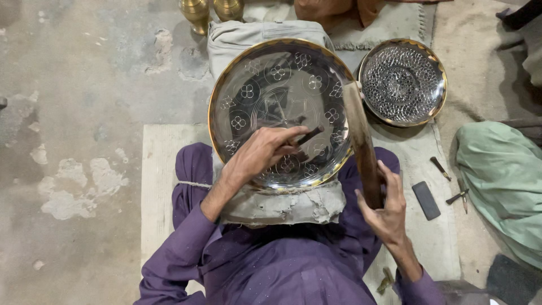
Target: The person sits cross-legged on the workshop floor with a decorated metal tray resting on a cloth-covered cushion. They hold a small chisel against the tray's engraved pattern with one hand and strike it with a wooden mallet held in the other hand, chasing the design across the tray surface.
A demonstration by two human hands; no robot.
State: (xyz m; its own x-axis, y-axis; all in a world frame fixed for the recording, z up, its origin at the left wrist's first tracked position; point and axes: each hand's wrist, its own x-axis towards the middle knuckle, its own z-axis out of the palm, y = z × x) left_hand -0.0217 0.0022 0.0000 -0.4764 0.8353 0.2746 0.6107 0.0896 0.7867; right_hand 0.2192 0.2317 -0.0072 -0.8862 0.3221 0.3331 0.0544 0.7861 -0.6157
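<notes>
A large round metal plate (271, 73) with a brass rim and engraved flower patterns rests on a grey padded block across my lap. My left hand (261, 151) lies on the plate's lower part and is shut on a thin dark chisel (309, 136) whose tip touches the plate. My right hand (385, 206), at the plate's right edge, grips a long wooden mallet (360, 144) that is raised over the rim.
A smaller engraved plate (402, 82) lies to the right. A dark flat stone (426, 200) and small tools (440, 168) sit on the mat by a green cloth (502, 181). Two brass vases (196, 12) stand at the top. Bare concrete floor stretches left.
</notes>
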